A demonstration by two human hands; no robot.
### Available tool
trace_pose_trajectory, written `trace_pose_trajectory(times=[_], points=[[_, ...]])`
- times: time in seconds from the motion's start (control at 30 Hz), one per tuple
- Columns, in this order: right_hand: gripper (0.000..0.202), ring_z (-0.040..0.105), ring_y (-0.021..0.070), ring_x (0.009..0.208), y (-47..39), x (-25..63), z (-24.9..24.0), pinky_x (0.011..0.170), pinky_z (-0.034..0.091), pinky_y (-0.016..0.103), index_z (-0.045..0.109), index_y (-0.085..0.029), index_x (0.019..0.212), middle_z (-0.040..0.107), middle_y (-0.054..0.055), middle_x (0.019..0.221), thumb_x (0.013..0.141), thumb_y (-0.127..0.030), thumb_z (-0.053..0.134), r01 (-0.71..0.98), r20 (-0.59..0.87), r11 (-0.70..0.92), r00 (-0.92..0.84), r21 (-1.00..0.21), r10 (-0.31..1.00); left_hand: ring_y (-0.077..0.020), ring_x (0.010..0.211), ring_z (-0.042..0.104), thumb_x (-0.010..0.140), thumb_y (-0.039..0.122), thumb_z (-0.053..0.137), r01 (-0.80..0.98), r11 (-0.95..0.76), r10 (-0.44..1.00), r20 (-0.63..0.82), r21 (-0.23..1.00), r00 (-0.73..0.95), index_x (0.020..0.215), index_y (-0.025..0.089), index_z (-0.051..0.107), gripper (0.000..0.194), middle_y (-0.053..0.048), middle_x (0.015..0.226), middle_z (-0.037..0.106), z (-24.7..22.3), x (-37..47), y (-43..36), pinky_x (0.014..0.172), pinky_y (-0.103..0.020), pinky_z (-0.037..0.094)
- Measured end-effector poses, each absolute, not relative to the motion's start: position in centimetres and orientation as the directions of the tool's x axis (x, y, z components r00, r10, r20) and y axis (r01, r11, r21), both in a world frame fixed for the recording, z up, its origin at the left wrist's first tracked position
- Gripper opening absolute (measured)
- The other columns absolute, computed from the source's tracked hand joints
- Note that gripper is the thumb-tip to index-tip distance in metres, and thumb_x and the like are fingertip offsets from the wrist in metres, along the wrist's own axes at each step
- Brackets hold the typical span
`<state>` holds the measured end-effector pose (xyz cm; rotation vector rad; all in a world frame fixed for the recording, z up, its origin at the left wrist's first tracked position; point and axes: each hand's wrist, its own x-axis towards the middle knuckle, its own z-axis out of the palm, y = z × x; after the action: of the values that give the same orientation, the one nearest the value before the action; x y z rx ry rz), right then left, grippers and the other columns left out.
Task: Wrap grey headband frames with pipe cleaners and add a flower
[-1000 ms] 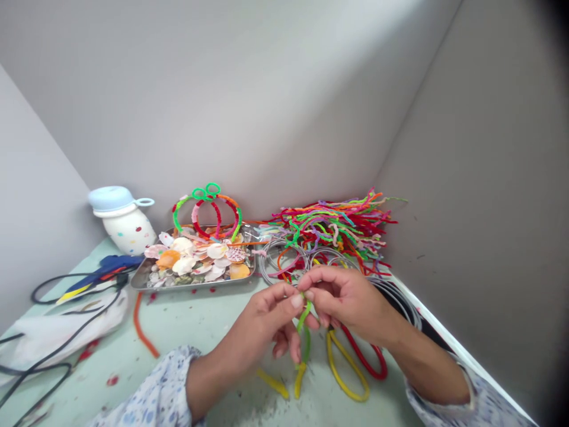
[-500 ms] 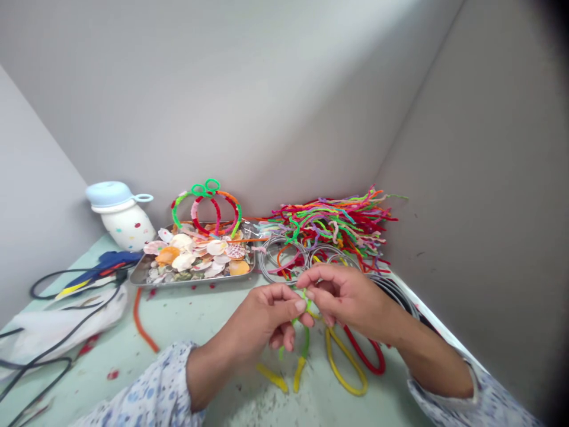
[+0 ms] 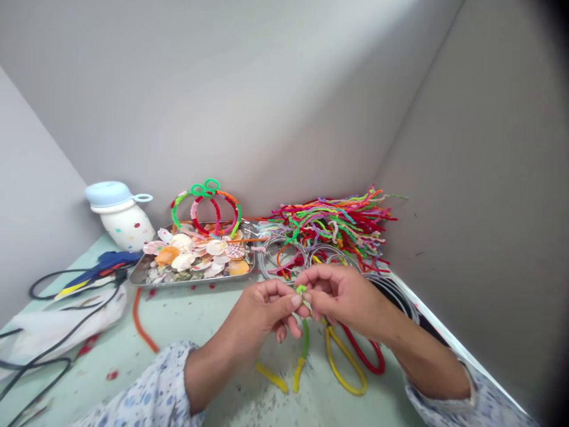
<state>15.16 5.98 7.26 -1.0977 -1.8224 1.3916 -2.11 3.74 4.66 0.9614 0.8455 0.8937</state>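
Between the fingertips of both hands a light green pipe cleaner [image 3: 301, 289] is pinched, its top bent into a small curl. My left hand [image 3: 271, 305] grips it from the left with thumb and forefinger; the other fingers are curled below. From the right, my right hand [image 3: 335, 293] holds it close to the curl, thumb against fingers. Under the hands lies a wire piece wrapped in green and yellow [image 3: 300, 370], partly hidden by them. A yellow loop [image 3: 349, 370] and a red loop [image 3: 376, 359] lie below my right hand.
A metal tray [image 3: 191, 283] of seashells stands at the back, with wrapped rings [image 3: 217, 207] on it. Beside it are a pipe cleaner pile [image 3: 333, 219] and wire coils [image 3: 275, 264]. At left are a white bottle [image 3: 127, 225], blue-handled pliers [image 3: 102, 267] and black cable [image 3: 57, 350].
The green pipe cleaner's upper end, fairly straight before, now forms a small curl between my fingertips. Its lower length no longer shows below my left hand. Both hands have barely shifted.
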Motion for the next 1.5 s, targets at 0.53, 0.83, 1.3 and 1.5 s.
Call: trace_pose_trajectory(times=[0.53,0.83,1.3,1.5], points=[[0.028,0.054,0.0077,0.054,5.9,15.4,7.1,0.046,0.042,0.017,0.059,-0.021,0.106,0.061,-0.004,0.066,0.08,-0.012,0.05,0.266,-0.015,0.144,-0.517,-0.953,0.856,0.003,0.04,0.041,0.08,0.026,0.068,-0.342,0.464,0.805,-0.228,0.817,0.548,0.075,0.01,0.066,0.017,-0.002,0.077,0.065,4.3,-2.3,3.8,0.037,-0.011,0.023],[0.037,0.058,0.0129,0.089,6.0,16.7,8.3,0.077,0.05,0.028,0.059,-0.027,0.12,0.057,0.004,0.111,0.088,-0.013,0.049,0.373,0.216,0.6,-0.695,-0.708,0.686,0.0006,0.04,0.042,0.08,0.027,0.068,-0.293,0.478,0.792,-0.263,0.828,0.551,0.072,0.01,0.064,0.019,0.0,0.068,0.062,4.6,-2.5,3.7,0.039,-0.013,0.025],[0.035,0.057,0.0137,0.098,6.7,17.5,8.1,0.088,0.046,0.029,0.063,-0.028,0.115,0.059,0.004,0.108,0.088,-0.009,0.053,0.356,0.268,0.752,-0.779,-0.554,0.567,-0.0011,0.044,0.048,0.079,0.021,0.067,-0.247,0.557,0.73,-0.326,0.793,0.601,0.083,0.01,0.066,0.012,-0.003,0.073,0.066,5.1,-3.1,3.9,0.043,-0.013,0.029],[0.026,0.057,0.013,0.094,6.9,17.6,7.9,0.083,0.047,0.026,0.065,-0.027,0.111,0.058,0.004,0.106,0.09,-0.016,0.053,0.404,0.281,0.767,-0.762,-0.499,0.583,-0.0012,0.043,0.047,0.078,0.021,0.067,-0.233,0.535,0.75,-0.329,0.812,0.574,0.08,0.01,0.065,0.011,-0.004,0.074,0.067,5.2,-3.2,3.9,0.042,-0.014,0.028]])
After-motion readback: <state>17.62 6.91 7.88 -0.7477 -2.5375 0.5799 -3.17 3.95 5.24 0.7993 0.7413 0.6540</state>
